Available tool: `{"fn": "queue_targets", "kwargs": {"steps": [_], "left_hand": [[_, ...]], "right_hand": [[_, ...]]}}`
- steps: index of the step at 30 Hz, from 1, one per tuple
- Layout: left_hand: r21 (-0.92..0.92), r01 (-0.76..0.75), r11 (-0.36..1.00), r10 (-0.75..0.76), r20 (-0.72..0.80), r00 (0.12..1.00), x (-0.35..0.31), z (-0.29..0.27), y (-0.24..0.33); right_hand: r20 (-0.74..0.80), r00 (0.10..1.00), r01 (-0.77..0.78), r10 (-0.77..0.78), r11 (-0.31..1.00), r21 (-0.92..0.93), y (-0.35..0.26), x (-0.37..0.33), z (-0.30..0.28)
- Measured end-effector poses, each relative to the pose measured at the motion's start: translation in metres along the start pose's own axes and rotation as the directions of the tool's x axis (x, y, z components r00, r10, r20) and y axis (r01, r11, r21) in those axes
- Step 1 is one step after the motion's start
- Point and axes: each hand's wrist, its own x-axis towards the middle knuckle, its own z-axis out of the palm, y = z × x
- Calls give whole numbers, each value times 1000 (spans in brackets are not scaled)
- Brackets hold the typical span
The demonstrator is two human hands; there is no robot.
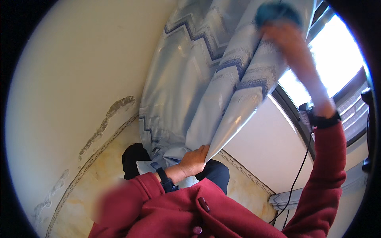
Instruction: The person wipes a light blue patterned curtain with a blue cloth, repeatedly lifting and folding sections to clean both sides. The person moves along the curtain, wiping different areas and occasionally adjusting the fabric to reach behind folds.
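A pale grey curtain [222, 91] with dark zigzag bands hangs in long folds before me. My left hand [194, 160] is closed on its edge low down, pulling the fabric into a taut slanting line. Far up at the top right, my right hand [282, 35] is raised against the curtain. It holds a rounded teal object [278, 15] on the fabric; motion smears both, so its exact kind cannot be made out. The curtain's lower part bunches between my legs, partly hidden by my left forearm.
A bright window [335, 51] with a dark frame stands at the right, beyond my right arm. A black cord [297, 174] runs down from near my right wrist. The cream wall [79, 79] at left has a peeling patch [107, 119] above its patterned trim.
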Motion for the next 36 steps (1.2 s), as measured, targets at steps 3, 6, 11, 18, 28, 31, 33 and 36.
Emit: {"fn": "queue_targets", "kwargs": {"steps": [3, 6, 11, 18, 28, 31, 33, 36], "left_hand": [[102, -7, 995, 17, -98, 995, 5, -9, -5], [142, -171, 975, 195, -180, 964, 3, -16, -7], [79, -207, 975, 206, 11, 978, -9, -13, 1], [-276, -153, 949, 230, 272, 934, -12, -1, -11], [-271, -257, 928, 328, 266, 906, -24, 26, -29], [-285, -219, 933, 293, 252, 922, -21, 27, -26], [-256, -189, 948, 249, 230, 941, -20, 25, -26], [-178, -115, 977, 153, 218, 964, -21, 20, -30]], "right_hand": [[525, 848, -67, -77, 966, 251, -84, -50, 41], [375, 804, 42, -462, 672, 739, -127, -102, 48], [282, 938, 53, -200, 888, 456, -70, -83, 16], [167, 986, -66, 16, 953, 296, -76, -101, 29], [192, 981, -64, -25, 895, 441, -141, -131, 64], [229, 954, -255, 192, 924, 285, -148, -120, 90], [339, 937, -214, 80, 900, 380, -196, -127, 105], [458, 801, -210, -385, 537, 817, -276, -151, 110]]}}
